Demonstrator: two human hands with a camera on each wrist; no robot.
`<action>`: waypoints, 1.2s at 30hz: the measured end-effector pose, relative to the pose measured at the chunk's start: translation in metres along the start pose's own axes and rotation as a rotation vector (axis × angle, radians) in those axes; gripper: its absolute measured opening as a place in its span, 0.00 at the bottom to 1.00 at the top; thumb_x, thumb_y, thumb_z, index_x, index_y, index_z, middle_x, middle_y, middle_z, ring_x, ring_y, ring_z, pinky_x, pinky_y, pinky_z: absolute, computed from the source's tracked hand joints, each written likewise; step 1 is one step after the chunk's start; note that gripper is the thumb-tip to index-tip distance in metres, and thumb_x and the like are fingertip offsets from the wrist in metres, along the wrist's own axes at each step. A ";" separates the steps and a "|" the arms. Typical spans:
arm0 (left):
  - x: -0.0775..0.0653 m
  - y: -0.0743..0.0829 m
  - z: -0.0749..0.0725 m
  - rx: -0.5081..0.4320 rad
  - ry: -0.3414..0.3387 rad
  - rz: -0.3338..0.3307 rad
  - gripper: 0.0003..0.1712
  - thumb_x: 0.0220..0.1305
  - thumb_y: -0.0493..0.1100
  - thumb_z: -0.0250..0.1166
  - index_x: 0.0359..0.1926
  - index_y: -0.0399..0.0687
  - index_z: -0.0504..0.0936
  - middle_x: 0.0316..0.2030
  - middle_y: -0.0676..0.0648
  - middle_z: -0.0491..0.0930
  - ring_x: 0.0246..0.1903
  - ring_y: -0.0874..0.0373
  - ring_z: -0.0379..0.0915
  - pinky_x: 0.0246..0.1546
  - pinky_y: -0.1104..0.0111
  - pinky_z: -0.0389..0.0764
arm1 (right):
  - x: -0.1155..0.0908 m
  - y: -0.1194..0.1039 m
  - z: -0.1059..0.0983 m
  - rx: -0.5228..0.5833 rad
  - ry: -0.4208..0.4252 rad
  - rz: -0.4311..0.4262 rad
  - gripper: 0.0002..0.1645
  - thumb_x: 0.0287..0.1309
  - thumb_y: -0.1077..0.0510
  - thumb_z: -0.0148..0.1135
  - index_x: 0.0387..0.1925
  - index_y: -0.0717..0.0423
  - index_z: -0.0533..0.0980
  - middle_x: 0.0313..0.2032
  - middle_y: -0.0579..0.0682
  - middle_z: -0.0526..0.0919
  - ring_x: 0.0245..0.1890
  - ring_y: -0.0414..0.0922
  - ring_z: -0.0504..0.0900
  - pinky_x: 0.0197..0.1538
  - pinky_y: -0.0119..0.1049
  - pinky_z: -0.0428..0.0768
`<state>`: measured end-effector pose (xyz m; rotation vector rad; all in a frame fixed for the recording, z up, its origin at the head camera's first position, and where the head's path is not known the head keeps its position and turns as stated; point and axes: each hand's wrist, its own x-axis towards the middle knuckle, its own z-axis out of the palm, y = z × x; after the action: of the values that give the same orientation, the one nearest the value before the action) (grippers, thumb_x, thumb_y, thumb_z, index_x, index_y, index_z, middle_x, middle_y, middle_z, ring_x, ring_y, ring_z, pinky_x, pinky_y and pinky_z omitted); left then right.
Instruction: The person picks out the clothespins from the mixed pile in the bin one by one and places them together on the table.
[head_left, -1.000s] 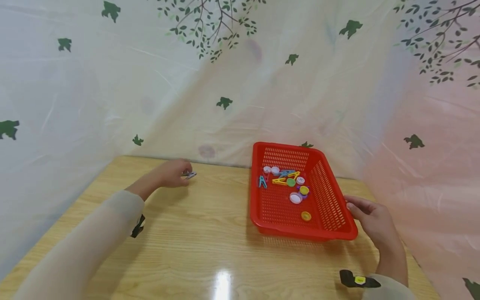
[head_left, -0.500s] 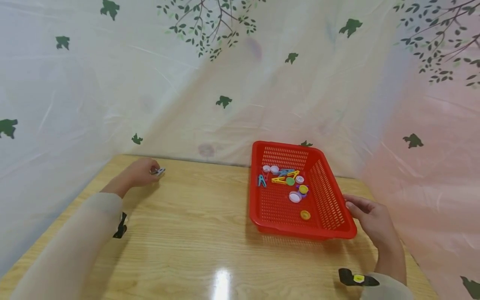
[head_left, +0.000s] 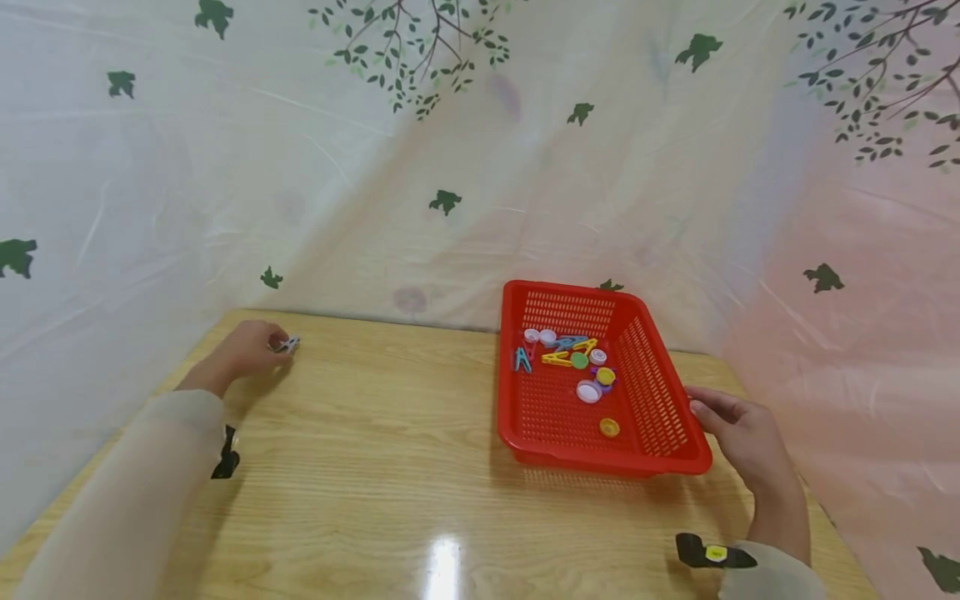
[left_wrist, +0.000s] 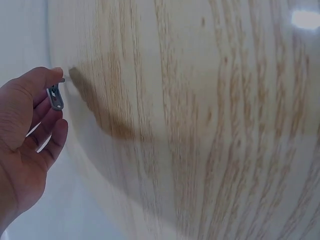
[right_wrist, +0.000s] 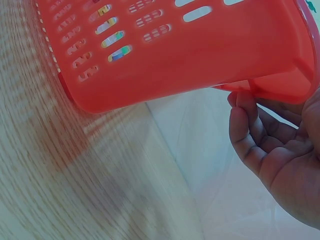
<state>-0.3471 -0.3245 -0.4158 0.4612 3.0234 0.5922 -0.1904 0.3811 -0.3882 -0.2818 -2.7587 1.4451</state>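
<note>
Near the far left corner of the table, my left hand (head_left: 246, 348) pinches a greyish clothespin (head_left: 288, 343) just above the wood. Seen in the left wrist view, the clothespin (left_wrist: 56, 98) sits between thumb and fingers, partly covered by them. My right hand (head_left: 750, 437) holds the right rim of a red plastic basket (head_left: 600, 461). Its fingers curl under that rim in the right wrist view. Inside the basket lie several clothespins, among them a yellow one (head_left: 557, 359) and a turquoise one (head_left: 522, 360), plus several round caps such as a white one (head_left: 588, 392).
The wooden table (head_left: 360, 467) extends left of the basket and in front of it. A pale curtain (head_left: 360, 208) with printed leaves hangs along the table's back edge and on both sides. An orange-yellow cap (head_left: 609, 427) lies alone near the basket's front.
My left hand has moved left along the back of the table, carrying the clothespin, and slowed toward the corner. The right hand and the basket have stayed in place.
</note>
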 end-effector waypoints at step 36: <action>0.060 0.102 -0.046 0.139 -0.073 0.237 0.27 0.70 0.48 0.68 0.56 0.27 0.80 0.48 0.30 0.82 0.49 0.36 0.79 0.52 0.44 0.78 | -0.002 -0.003 -0.001 0.007 0.000 -0.007 0.33 0.76 0.41 0.53 0.72 0.56 0.70 0.66 0.62 0.76 0.60 0.58 0.77 0.64 0.64 0.72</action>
<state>-0.3796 -0.2333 -0.3327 0.8371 2.9733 0.3650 -0.1884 0.3795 -0.3849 -0.2712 -2.7509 1.4528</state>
